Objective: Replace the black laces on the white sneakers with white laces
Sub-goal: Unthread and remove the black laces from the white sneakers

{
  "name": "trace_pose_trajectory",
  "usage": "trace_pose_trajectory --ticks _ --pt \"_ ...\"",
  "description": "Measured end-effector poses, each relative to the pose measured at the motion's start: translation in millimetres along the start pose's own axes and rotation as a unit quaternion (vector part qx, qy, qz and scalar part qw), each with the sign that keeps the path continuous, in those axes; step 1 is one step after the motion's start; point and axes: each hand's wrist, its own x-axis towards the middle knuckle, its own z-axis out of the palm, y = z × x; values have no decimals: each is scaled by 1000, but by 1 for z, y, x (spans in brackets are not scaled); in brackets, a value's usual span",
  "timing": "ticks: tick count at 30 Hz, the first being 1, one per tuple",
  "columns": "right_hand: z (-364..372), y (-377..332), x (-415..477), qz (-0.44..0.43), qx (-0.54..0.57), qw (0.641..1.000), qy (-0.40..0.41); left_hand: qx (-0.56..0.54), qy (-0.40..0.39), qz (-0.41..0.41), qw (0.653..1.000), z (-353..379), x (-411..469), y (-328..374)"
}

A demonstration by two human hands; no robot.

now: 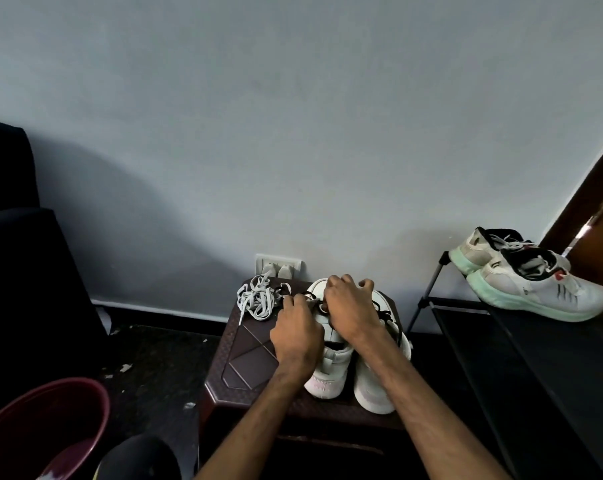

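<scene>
Room: pale grey wall point(293, 133) with a white socket plate point(278, 265) low down, dark speckled floor point(154, 358), brown door point(591, 195) at the right edge.
Table: small, dark brown plastic with a moulded pattern point(248, 355), standing against the wall.
White sneakers: the pair point(327, 382) stands side by side on the right half of the table, heels towards the person, toes towards the wall; the heels look faintly pink.
Black laces: threaded through the sneakers point(392, 323), with loose loops spilling over the right shoe's side.
White laces: a tangled bundle point(257, 299) on the table's far left corner, just beside the sneakers.
Left hand: fingers curled point(295, 332), pinching a black lace at the front of the left sneaker.
Right hand: curled over the toe end of the sneakers point(350, 306), gripping there.
Shoe rack: black metal frame point(501, 341) to the right, carrying another pair of white trainers with mint-green soles point(535, 282).
Bucket: maroon point(51, 410), at lower left.
Seat: dark and upholstered point(16, 237), along the left edge.
</scene>
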Motion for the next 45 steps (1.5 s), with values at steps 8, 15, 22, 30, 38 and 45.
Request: trace_pose_trajectory --ticks 8,15,22,30,38,45 --pt "11 -4 2 -6 10 1000 -2 -3 -11 9 1000 -1 0 0" --pt "-33 47 -12 -70 1 997 36 12 7 20 1000 -4 3 -1" --pt "-56 126 -32 80 -40 995 43 8 21 23 999 2 1 -1" --pt "-18 5 9 -31 -16 999 -13 4 23 11 1000 6 1 -1" --pt "-10 21 -4 10 96 995 13 11 10 1 1000 3 1 1" --pt "-27 89 -8 142 425 893 41 13 16 -2 1000 3 0 1"
